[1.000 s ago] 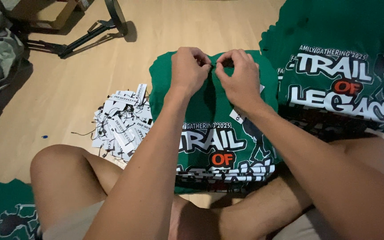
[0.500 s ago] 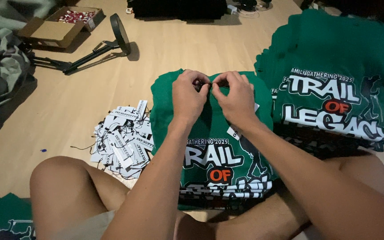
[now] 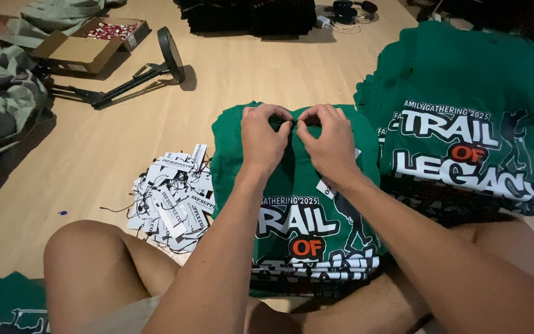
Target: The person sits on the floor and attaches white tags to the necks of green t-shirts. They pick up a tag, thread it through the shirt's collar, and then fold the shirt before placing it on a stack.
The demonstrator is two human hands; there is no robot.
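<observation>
A folded green T-shirt (image 3: 298, 210) with a white and orange print lies on a small pile between my knees on the wooden floor. My left hand (image 3: 263, 137) and my right hand (image 3: 326, 141) meet at its collar, fingers pinched together on the neck fabric. A small white paper tag (image 3: 327, 188) shows just under my right wrist. Whatever is between my fingertips is too small to make out.
A heap of white hang tags with black strings (image 3: 171, 198) lies left of the shirt. A tall stack of the same green shirts (image 3: 465, 130) stands at right. Further off are an open cardboard box (image 3: 88, 44), a black stand (image 3: 134, 77), camouflage cloth (image 3: 1, 105) and dark folded garments (image 3: 248, 15).
The view has tilted up, showing more floor and the box. My two hands stay pinched at the collar with only small finger motion.
</observation>
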